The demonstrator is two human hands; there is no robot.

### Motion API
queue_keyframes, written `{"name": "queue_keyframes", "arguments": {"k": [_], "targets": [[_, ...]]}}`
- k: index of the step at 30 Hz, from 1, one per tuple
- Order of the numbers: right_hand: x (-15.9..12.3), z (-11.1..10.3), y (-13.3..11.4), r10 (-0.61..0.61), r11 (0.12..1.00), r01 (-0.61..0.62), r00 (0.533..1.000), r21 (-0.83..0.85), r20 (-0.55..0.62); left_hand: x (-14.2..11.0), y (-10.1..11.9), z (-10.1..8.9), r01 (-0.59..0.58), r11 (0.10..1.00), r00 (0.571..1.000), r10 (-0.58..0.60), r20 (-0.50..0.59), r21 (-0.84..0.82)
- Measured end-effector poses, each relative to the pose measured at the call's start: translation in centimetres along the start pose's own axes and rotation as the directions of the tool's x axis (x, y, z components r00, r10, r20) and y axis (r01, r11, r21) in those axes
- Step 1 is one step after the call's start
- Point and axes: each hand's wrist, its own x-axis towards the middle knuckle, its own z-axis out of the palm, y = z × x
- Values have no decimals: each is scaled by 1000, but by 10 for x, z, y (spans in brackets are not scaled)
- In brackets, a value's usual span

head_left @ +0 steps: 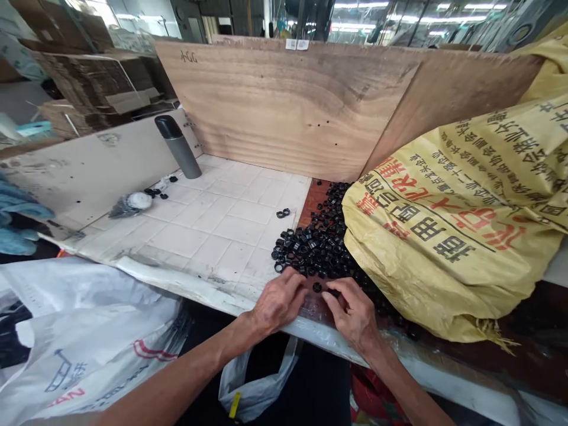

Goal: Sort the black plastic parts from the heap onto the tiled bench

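A heap of small black plastic rings [320,245] lies on a reddish-brown wooden board [314,204] and spills out from under a yellow woven sack [444,222]. My left hand [279,302] rests palm down at the heap's near edge, its curled fingers hiding whatever lies beneath them. My right hand [350,313] is just to its right, with fingers apart and nothing visible in them. Between the two hands lies a single black ring [316,287], close to both sets of fingertips. A pair of rings [283,213] sits apart on the tiled surface.
White tiles [222,231] cover the work surface to the left, backed by plywood boards [284,100]. A grey flask with a black cap [178,147] stands at the far left, near a small plastic packet [131,205]. White plastic bags [84,337] lie at near left.
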Motion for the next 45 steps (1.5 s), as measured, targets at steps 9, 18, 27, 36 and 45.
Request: {"name": "queue_keyframes", "arguments": {"k": [9, 18, 27, 36, 45], "targets": [[26, 18, -7, 161, 963, -178, 982, 202, 99, -3, -17, -8, 198, 980, 980, -198, 17, 34], [54, 29, -19, 242, 779, -316, 948, 541, 205, -8, -13, -8, 207, 978, 974, -207, -91, -15], [43, 41, -15, 32, 927, -109, 977, 358, 212, -14, -6, -18, 279, 880, 932, -344, -111, -383], [41, 40, -16, 101, 905, -194, 963, 379, 250, -12, -15, -20, 262, 697, 912, -405, -66, -668], [41, 41, -17, 162, 868, -267, 950, 419, 268, -11, -20, -19, 246, 659, 927, -374, -26, -711]]}}
